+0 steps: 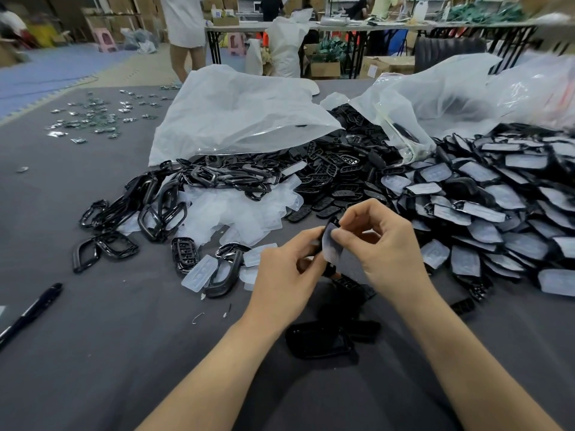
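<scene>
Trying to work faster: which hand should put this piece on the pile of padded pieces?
Probably the right hand: the pile lies on its side, and its fingers pinch the pad. The left hand, gripping the piece, would cross over.

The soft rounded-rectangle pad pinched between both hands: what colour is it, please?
The pad is translucent milky white, best seen in head view.

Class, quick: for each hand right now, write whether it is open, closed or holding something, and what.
Left hand: closed, gripping a black plastic part.
Right hand: closed, pinching the translucent pad that lies against that part.
</scene>
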{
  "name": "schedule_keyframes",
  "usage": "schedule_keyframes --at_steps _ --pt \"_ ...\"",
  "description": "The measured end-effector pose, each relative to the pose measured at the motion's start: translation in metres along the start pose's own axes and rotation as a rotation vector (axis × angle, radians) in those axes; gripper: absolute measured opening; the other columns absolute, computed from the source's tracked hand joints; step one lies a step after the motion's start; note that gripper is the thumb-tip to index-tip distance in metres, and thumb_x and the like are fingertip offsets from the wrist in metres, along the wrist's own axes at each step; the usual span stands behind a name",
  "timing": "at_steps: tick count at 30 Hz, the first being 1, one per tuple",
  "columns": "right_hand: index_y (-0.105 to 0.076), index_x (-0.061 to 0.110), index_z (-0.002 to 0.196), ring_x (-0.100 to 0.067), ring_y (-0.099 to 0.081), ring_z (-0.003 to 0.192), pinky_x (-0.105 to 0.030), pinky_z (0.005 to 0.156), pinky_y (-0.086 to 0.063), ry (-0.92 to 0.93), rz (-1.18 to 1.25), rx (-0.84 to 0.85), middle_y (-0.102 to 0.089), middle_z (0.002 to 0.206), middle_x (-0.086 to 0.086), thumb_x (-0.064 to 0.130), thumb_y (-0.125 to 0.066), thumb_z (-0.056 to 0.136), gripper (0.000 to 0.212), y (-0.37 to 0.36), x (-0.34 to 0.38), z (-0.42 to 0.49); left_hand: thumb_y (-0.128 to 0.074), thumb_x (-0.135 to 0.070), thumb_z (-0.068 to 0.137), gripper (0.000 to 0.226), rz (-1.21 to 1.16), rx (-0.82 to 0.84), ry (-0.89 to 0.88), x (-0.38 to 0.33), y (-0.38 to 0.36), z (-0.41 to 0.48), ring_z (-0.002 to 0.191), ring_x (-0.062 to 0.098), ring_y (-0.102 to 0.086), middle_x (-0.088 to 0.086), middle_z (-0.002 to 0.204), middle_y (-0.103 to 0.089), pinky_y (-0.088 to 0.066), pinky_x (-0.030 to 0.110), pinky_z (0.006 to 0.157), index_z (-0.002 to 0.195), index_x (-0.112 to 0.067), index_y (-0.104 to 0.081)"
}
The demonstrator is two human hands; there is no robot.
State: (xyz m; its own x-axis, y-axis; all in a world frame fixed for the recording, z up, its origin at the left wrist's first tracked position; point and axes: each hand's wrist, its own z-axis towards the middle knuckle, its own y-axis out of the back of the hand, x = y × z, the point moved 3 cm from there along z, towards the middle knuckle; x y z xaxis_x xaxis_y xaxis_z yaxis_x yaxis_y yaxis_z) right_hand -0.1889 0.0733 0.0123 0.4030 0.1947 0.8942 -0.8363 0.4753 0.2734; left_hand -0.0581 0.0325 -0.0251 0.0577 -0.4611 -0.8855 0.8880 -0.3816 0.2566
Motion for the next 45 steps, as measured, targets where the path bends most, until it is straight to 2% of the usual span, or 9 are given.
schedule_keyframes --at_steps 3,8,13,16,21,27,32,38,45 --pt "-0.058 0.021 0.075 0.001 -0.053 0.061 -0.018 0.062 -0.044 -0.024 0.001 -0.018 -0.059 0.068 0.010 -0.002 -0.072 0.078 0.027 0.000 -0.002 0.000 -0.061 -0.007 0.093 0.039 -0.001 0.014 -0.012 0.000 0.000 -0.001 0.070 -0.002 -0.069 -0.023 0.080 -0.072 -0.048 0.011 0.063 0.112 -0.041 -0.060" --pt "-0.062 0.022 0.075 -0.005 -0.047 0.061 -0.017 0.061 -0.043 -0.126 0.051 -0.023 -0.056 0.065 0.011 0.004 -0.076 0.076 0.023 0.005 -0.009 0.002 -0.059 -0.018 0.096 0.028 -0.111 0.057 0.074 0.005 -0.002 0.001 0.072 0.013 -0.073 -0.006 0.093 -0.075 -0.056 0.025 0.070 0.122 -0.028 -0.065" --pt "-0.065 0.011 0.078 -0.012 -0.061 0.069 -0.017 0.067 -0.052 -0.199 0.212 0.109 -0.066 0.074 -0.002 -0.004 -0.071 0.078 0.016 0.006 -0.008 0.004 -0.058 -0.030 0.093 0.029 -0.127 0.109 0.081 0.003 0.000 0.000 0.088 0.017 -0.072 -0.003 0.099 -0.075 -0.059 0.047 0.075 0.121 -0.035 -0.065" --pt "-0.065 0.009 0.077 -0.011 -0.063 0.068 -0.020 0.068 -0.055 -0.213 0.239 0.138 -0.068 0.072 -0.002 -0.007 -0.069 0.078 0.016 0.008 -0.008 0.005 -0.057 -0.036 0.092 0.030 -0.113 0.133 0.103 0.004 0.001 0.000 0.075 0.037 -0.068 0.002 0.096 -0.075 -0.056 0.056 0.069 0.120 -0.039 -0.065" --pt "-0.066 0.011 0.076 -0.012 -0.063 0.072 -0.022 0.072 -0.055 -0.204 0.229 0.155 -0.068 0.073 -0.002 -0.003 -0.069 0.080 0.015 0.008 -0.008 0.005 -0.057 -0.031 0.094 0.027 -0.149 0.165 0.122 0.002 0.001 0.001 0.057 0.014 -0.066 -0.008 0.095 -0.074 -0.057 0.042 0.067 0.117 -0.042 -0.064" --pt "-0.060 0.015 0.076 -0.015 -0.057 0.073 -0.023 0.071 -0.049 -0.157 0.124 0.092 -0.061 0.074 -0.001 0.001 -0.065 0.086 0.018 0.002 -0.010 0.005 -0.045 -0.024 0.090 0.033 -0.415 0.084 0.246 0.002 0.005 -0.001 0.060 0.017 -0.062 0.005 0.091 -0.074 -0.051 0.029 0.061 0.109 -0.020 -0.071" --pt "-0.056 0.013 0.081 -0.022 -0.058 0.071 -0.029 0.068 -0.052 -0.150 0.169 0.116 -0.060 0.076 -0.008 0.002 -0.061 0.089 0.015 0.000 -0.008 0.004 -0.052 -0.017 0.099 0.022 -0.218 0.007 0.160 0.000 0.007 0.002 0.052 0.009 -0.063 -0.009 0.080 -0.074 -0.049 0.017 0.058 0.096 -0.028 -0.071" --pt "-0.053 0.007 0.083 -0.014 -0.058 0.057 -0.024 0.052 -0.050 -0.167 0.231 0.150 -0.057 0.070 -0.007 0.002 -0.058 0.091 0.010 -0.001 -0.010 0.002 -0.052 -0.010 0.098 0.024 -0.192 0.002 0.158 -0.002 0.008 0.000 0.048 0.008 -0.061 -0.006 0.074 -0.073 -0.046 0.013 0.057 0.091 -0.022 -0.071" --pt "-0.053 0.008 0.083 -0.017 -0.054 0.046 -0.025 0.044 -0.047 -0.169 0.241 0.183 -0.058 0.062 -0.002 0.005 -0.058 0.092 0.010 -0.002 -0.013 0.002 -0.046 -0.020 0.102 0.032 -0.075 -0.026 0.129 0.000 0.006 0.000 0.050 0.013 -0.065 0.009 0.066 -0.071 -0.051 0.026 0.064 0.081 -0.017 -0.070"
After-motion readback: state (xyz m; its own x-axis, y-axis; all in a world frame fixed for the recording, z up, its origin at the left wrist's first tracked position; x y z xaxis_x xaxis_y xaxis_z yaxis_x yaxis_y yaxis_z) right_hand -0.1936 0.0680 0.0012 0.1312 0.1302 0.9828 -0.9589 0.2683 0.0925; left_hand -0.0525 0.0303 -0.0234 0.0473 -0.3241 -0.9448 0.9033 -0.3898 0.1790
